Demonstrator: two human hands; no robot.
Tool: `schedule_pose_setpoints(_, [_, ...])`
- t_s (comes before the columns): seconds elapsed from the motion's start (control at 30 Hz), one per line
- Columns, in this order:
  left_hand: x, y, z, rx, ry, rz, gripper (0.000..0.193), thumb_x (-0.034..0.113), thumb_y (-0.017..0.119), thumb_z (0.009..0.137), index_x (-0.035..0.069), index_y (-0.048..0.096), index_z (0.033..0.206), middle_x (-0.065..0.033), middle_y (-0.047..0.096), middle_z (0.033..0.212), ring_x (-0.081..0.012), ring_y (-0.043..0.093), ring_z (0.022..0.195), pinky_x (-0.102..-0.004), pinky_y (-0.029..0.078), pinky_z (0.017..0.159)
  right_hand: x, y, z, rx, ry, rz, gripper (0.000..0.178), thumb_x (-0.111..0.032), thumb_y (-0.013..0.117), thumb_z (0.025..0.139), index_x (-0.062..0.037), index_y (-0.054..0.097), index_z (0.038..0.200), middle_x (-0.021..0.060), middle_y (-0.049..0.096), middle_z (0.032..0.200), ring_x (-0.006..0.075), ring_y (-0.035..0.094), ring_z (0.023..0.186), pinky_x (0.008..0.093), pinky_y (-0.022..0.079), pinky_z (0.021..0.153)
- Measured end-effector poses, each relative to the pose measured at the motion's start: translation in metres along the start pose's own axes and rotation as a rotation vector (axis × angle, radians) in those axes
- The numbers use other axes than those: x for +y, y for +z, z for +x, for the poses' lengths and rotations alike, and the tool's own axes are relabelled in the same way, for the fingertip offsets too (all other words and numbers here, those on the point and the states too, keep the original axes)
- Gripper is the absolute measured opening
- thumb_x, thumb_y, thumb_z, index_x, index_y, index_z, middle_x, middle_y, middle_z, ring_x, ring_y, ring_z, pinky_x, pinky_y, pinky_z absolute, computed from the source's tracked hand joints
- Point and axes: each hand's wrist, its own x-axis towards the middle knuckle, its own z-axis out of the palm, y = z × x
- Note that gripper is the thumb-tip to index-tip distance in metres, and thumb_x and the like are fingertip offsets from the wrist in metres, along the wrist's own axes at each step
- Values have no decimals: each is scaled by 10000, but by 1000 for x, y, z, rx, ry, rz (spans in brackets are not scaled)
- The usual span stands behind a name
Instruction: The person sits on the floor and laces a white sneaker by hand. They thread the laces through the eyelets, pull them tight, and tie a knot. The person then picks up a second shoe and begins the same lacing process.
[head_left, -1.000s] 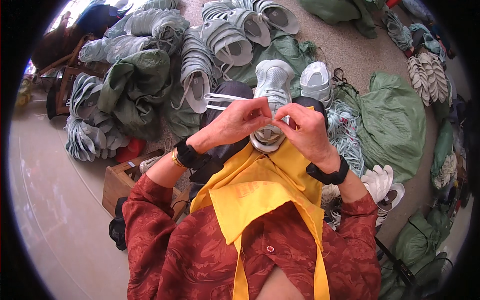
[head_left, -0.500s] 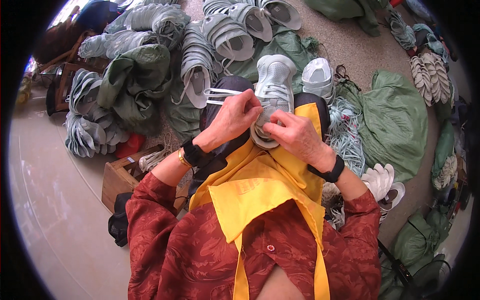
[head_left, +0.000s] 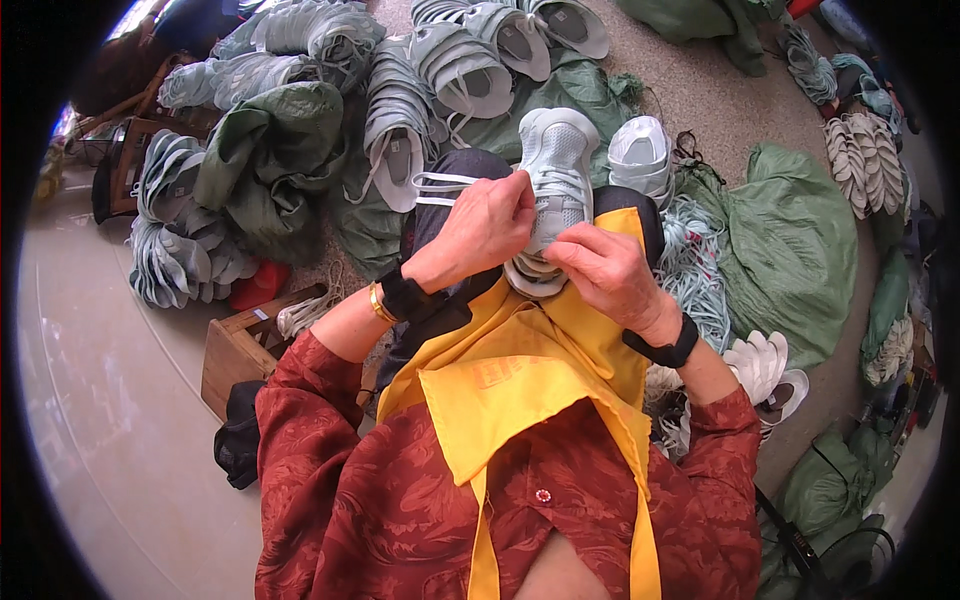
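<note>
A pale grey-green sneaker (head_left: 560,150) lies between my knees, toe pointing away from me, its upper part laced. My left hand (head_left: 485,225) is closed at the left side of the lacing, with a white shoelace (head_left: 440,187) looping out to its left. At the sneaker's right side, by the tongue and collar, my right hand (head_left: 605,268) pinches with thumb and forefinger; what is between those fingertips is too small to make out. The lower lacing is partly hidden by my hands. A yellow apron (head_left: 520,400) covers my lap.
Rows of nested sneakers (head_left: 395,120) stand ahead and to the left. Another pale shoe (head_left: 640,155) sits beyond my right knee. A heap of pale blue laces (head_left: 695,260) and a green sack (head_left: 790,250) lie to the right. A wooden stool (head_left: 240,350) stands at left.
My left hand has moved slightly up and right, turning inward over the lacing. My right hand has shifted a little right and down, so the two hands are farther apart and more of the tongue shows.
</note>
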Motion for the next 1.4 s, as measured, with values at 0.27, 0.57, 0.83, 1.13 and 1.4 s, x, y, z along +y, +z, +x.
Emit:
schedule_pose_setpoints(0.27, [-4, 2, 6, -25, 120, 28, 63, 2, 610, 825, -2, 569, 872, -188, 627, 691, -412, 654, 689, -457, 493, 619, 1, 0, -5, 15, 59, 67, 171, 36, 694, 794, -38, 697, 948, 80, 665, 913, 286, 696, 774, 366, 561, 659])
schedule_pose_setpoints(0.57, [-7, 6, 7, -40, 179, 108, 86, 1, 599, 826, 14, 538, 886, -180, 596, 677, -420, 625, 676, -489, 457, 591, 1, -1, -6, 8, 67, 68, 171, 38, 703, 806, -38, 701, 958, 80, 669, 920, 283, 698, 773, 365, 561, 656])
schedule_pose_setpoints(0.83, [-13, 8, 11, 6, 320, 25, 121, -26, 606, 836, 20, 512, 898, -146, 556, 662, -396, 590, 635, -457, 430, 566, 1, 2, -7, 14, 101, 88, 156, 27, 723, 823, -36, 703, 964, 82, 673, 920, 274, 701, 778, 361, 563, 662])
schedule_pose_setpoints(1.13, [-15, 2, 12, -71, 233, -156, 60, -8, 588, 897, 1, 551, 944, -141, 568, 696, -289, 574, 612, -379, 447, 593, 11, -4, 9, 201, 444, 56, 76, -2, 739, 873, -21, 699, 935, 117, 669, 863, 292, 668, 730, 342, 523, 632])
schedule_pose_setpoints(1.4, [-12, 10, 9, -37, 68, -193, 69, -2, 569, 890, -11, 574, 958, -137, 585, 713, -248, 583, 628, -367, 461, 606, 22, 7, 16, 113, 518, -61, 50, -16, 723, 847, -9, 707, 894, 152, 687, 846, 339, 687, 772, 413, 537, 687])
